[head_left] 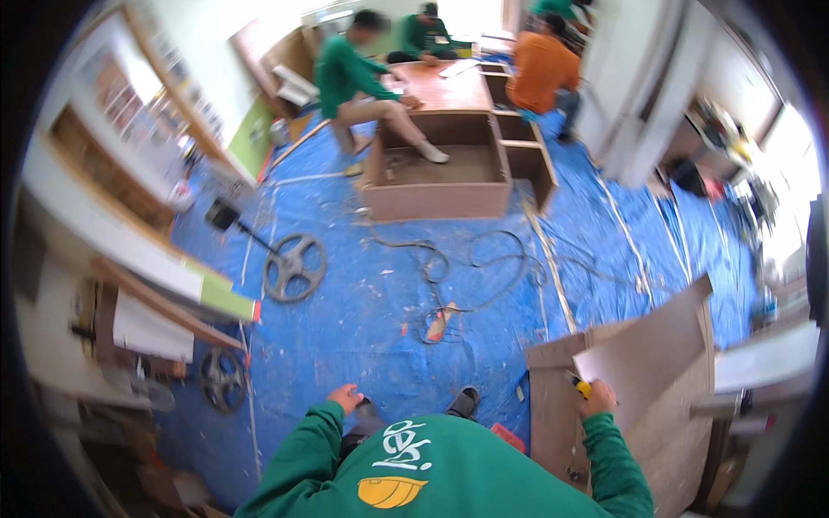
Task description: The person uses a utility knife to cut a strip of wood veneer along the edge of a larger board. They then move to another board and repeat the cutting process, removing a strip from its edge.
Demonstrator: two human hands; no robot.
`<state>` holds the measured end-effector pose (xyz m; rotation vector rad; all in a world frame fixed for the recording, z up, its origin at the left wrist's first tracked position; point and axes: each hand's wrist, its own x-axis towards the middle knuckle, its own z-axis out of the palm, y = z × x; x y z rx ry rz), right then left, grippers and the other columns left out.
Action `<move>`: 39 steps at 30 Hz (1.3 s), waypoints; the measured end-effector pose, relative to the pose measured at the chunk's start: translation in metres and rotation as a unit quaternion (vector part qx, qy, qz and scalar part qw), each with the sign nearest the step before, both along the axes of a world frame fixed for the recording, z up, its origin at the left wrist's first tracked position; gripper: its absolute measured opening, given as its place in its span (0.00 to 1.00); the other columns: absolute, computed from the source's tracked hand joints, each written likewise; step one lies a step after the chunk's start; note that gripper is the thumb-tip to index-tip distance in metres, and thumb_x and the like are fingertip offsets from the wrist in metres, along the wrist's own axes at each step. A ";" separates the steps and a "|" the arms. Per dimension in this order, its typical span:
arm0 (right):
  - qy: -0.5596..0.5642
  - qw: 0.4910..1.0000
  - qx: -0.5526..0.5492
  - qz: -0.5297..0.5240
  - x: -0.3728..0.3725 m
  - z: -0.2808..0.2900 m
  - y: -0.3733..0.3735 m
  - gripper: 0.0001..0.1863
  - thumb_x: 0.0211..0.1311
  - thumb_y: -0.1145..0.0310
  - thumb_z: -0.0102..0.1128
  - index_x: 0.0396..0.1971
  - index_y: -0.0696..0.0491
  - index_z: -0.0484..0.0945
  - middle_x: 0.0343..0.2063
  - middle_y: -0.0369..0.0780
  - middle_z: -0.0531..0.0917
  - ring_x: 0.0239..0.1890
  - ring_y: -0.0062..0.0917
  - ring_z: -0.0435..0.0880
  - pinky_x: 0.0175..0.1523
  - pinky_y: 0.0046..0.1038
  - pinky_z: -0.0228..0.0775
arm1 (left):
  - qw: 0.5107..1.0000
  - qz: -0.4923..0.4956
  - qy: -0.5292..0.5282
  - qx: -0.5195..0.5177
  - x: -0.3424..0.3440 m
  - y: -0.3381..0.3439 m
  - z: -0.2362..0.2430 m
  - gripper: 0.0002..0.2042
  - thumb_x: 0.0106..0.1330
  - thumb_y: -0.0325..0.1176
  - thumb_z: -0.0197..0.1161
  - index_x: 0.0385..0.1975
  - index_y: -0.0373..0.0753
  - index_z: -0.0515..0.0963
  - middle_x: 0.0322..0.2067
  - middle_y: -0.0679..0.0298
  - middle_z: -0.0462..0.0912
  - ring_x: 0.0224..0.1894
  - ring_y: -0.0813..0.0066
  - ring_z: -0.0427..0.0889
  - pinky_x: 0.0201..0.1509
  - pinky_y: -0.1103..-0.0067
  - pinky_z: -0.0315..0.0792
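Note:
My right hand (602, 395) is closed on a yellow-and-black hand tool (584, 388) with a short metal end, over large brown boards (553, 380) at the lower right. One board (648, 337) lies slanted on the others. My left hand (345, 397) hangs low over the blue sheet (328, 354), left of those boards, with its fingers loosely bent and nothing visible in them. My feet in dark footwear show beyond my green shirt.
Three coworkers (350, 78) (419, 39) (540, 73) are around brown cabinet carcasses (436, 198) ahead. Loose cables (440, 268), a small brown piece (440, 324) and two grey wheel-like parts (294, 268) (223, 380) lie on the sheet. Boards and doorframes line the left; white columns (635, 95) stand right.

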<state>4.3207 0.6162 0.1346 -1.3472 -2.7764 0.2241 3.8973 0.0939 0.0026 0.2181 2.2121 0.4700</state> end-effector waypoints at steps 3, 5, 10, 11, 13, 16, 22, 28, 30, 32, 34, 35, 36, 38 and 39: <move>0.051 0.996 0.077 -0.004 -0.004 0.037 0.019 0.13 0.43 0.74 0.60 0.33 0.52 0.76 0.31 0.47 0.79 0.39 0.47 0.77 0.44 0.45 0.69 | 1.000 0.013 0.013 -0.009 -0.001 -0.058 -0.020 0.31 0.61 0.52 0.66 0.61 0.40 0.73 0.51 0.52 0.82 0.55 0.53 0.79 0.60 0.66 0.72; 0.070 0.988 0.133 -0.016 -0.022 0.086 0.022 0.13 0.43 0.75 0.58 0.34 0.53 0.76 0.31 0.49 0.78 0.39 0.49 0.77 0.44 0.46 0.68 | 0.999 0.037 -0.009 -0.015 -0.002 -0.110 -0.047 0.31 0.61 0.52 0.65 0.60 0.41 0.74 0.56 0.51 0.79 0.60 0.51 0.76 0.64 0.64 0.69; 0.114 0.971 0.201 0.061 -0.112 0.228 -0.017 0.14 0.46 0.76 0.52 0.36 0.57 0.74 0.28 0.52 0.78 0.34 0.53 0.78 0.41 0.47 0.70 | 0.994 0.077 -0.033 -0.072 0.010 -0.244 -0.104 0.27 0.61 0.52 0.64 0.55 0.39 0.79 0.55 0.51 0.79 0.57 0.49 0.77 0.64 0.62 0.69; 0.080 0.976 0.193 0.053 -0.127 0.266 -0.036 0.16 0.49 0.76 0.54 0.41 0.59 0.74 0.30 0.51 0.79 0.35 0.51 0.79 0.42 0.43 0.71 | 0.991 0.050 -0.063 -0.102 0.002 -0.262 -0.110 0.27 0.61 0.52 0.64 0.54 0.39 0.79 0.55 0.51 0.79 0.57 0.48 0.77 0.63 0.62 0.70; 0.080 0.976 0.194 0.055 -0.160 0.323 -0.066 0.17 0.55 0.75 0.57 0.46 0.60 0.75 0.31 0.49 0.80 0.34 0.44 0.80 0.43 0.38 0.72 | 0.986 -0.049 -0.060 -0.150 -0.011 -0.307 -0.131 0.24 0.64 0.51 0.59 0.50 0.38 0.81 0.53 0.49 0.80 0.54 0.46 0.78 0.61 0.61 0.71; 0.202 0.957 0.188 0.091 -0.214 0.369 -0.072 0.15 0.61 0.71 0.60 0.46 0.60 0.74 0.31 0.43 0.79 0.34 0.31 0.79 0.43 0.33 0.71 | 0.981 -0.089 0.047 -0.168 -0.030 -0.382 -0.176 0.21 0.67 0.49 0.56 0.45 0.37 0.82 0.51 0.48 0.81 0.52 0.48 0.80 0.57 0.60 0.74; 0.207 0.942 0.230 0.133 -0.302 0.414 -0.057 0.25 0.58 0.68 0.68 0.54 0.61 0.74 0.44 0.48 0.81 0.43 0.33 0.81 0.53 0.31 0.71 | 0.952 0.286 -0.100 0.039 -0.107 -0.335 -0.129 0.27 0.68 0.58 0.54 0.34 0.36 0.82 0.29 0.56 0.87 0.32 0.63 0.85 0.36 0.66 0.77; 0.247 0.950 0.137 0.134 -0.475 0.377 -0.100 0.22 0.58 0.67 0.69 0.49 0.60 0.77 0.33 0.37 0.81 0.37 0.23 0.77 0.48 0.26 0.69 | 0.923 0.340 -0.112 0.140 -0.126 -0.271 -0.125 0.25 0.68 0.58 0.57 0.31 0.37 0.82 0.30 0.62 0.86 0.32 0.74 0.85 0.31 0.73 0.76; 0.263 0.950 0.099 0.136 -0.499 0.358 -0.080 0.20 0.58 0.67 0.69 0.48 0.59 0.78 0.30 0.34 0.79 0.34 0.20 0.74 0.45 0.24 0.68 | 0.924 0.321 -0.123 0.166 -0.126 -0.241 -0.111 0.24 0.68 0.57 0.58 0.31 0.37 0.81 0.28 0.62 0.85 0.27 0.74 0.82 0.28 0.73 0.74; 0.269 0.946 0.086 0.160 -0.523 0.333 -0.045 0.18 0.58 0.67 0.68 0.46 0.58 0.78 0.28 0.32 0.77 0.32 0.17 0.71 0.43 0.22 0.67 | 0.938 0.283 -0.121 0.159 -0.135 -0.233 -0.097 0.23 0.67 0.56 0.59 0.31 0.38 0.81 0.26 0.63 0.85 0.23 0.74 0.80 0.24 0.73 0.71; 0.292 0.939 0.043 0.177 -0.558 0.309 -0.020 0.17 0.59 0.67 0.69 0.45 0.58 0.78 0.29 0.31 0.77 0.33 0.16 0.72 0.42 0.22 0.67 | 0.955 0.243 -0.117 0.126 -0.151 -0.227 -0.076 0.23 0.67 0.56 0.59 0.31 0.39 0.81 0.27 0.64 0.85 0.23 0.73 0.79 0.25 0.73 0.71; 0.312 0.928 0.018 0.201 -0.589 0.304 -0.023 0.17 0.59 0.67 0.69 0.45 0.58 0.78 0.29 0.31 0.77 0.33 0.16 0.72 0.42 0.22 0.67 | 0.958 0.215 -0.146 0.118 -0.157 -0.241 -0.086 0.23 0.68 0.57 0.58 0.33 0.40 0.81 0.29 0.64 0.85 0.24 0.73 0.79 0.26 0.72 0.71; 0.331 0.917 -0.004 0.222 -0.616 0.298 -0.023 0.17 0.59 0.67 0.69 0.44 0.58 0.78 0.29 0.31 0.77 0.33 0.16 0.72 0.42 0.21 0.66 | 0.959 0.207 -0.158 0.109 -0.158 -0.256 -0.095 0.23 0.68 0.58 0.57 0.34 0.41 0.81 0.30 0.64 0.84 0.26 0.72 0.79 0.27 0.72 0.71; 0.328 0.910 -0.035 0.252 -0.660 0.287 -0.011 0.16 0.59 0.66 0.69 0.42 0.59 0.77 0.30 0.31 0.77 0.33 0.16 0.72 0.42 0.21 0.66 | 0.949 0.242 -0.181 0.089 -0.169 -0.260 -0.100 0.24 0.69 0.59 0.54 0.37 0.42 0.81 0.31 0.63 0.84 0.29 0.72 0.80 0.31 0.70 0.73; 0.325 0.905 -0.062 0.267 -0.682 0.285 -0.003 0.15 0.59 0.66 0.69 0.41 0.59 0.77 0.29 0.32 0.77 0.33 0.16 0.72 0.41 0.21 0.66 | 0.935 0.290 -0.190 0.079 -0.176 -0.250 -0.095 0.24 0.70 0.59 0.53 0.39 0.42 0.81 0.32 0.62 0.85 0.30 0.71 0.80 0.34 0.70 0.75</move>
